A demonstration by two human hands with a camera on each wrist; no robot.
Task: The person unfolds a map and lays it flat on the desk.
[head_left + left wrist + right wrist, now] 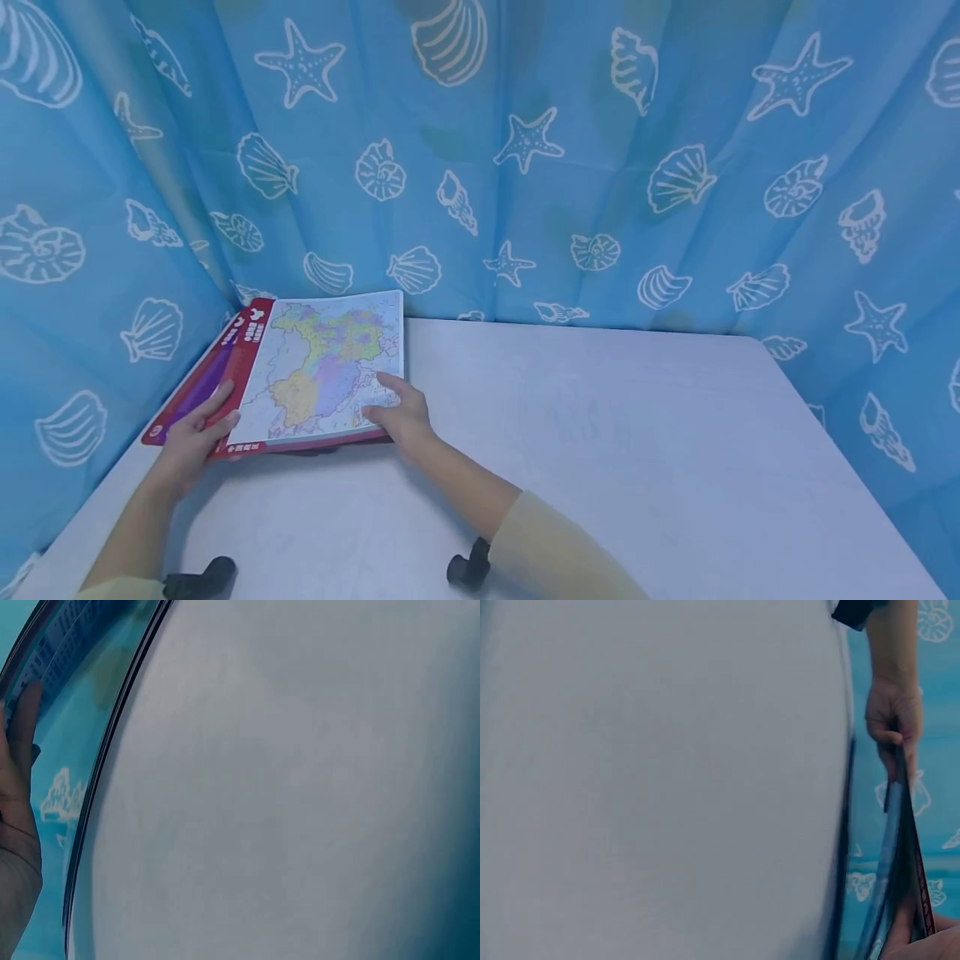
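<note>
One white table (637,433), blue shell-print curtain (480,75) behind, left fingers (212,402) and right fingers (397,387) (both curled) round a map-topped stack (322,367)

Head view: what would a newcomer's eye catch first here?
Probably the colourful, red-banded map on the left of the head view, gripped by the left hand and right hand at its left and right sides. Next, the bright blue curtain, patterned with white shells and starfish, rising behind the pale table.
</note>
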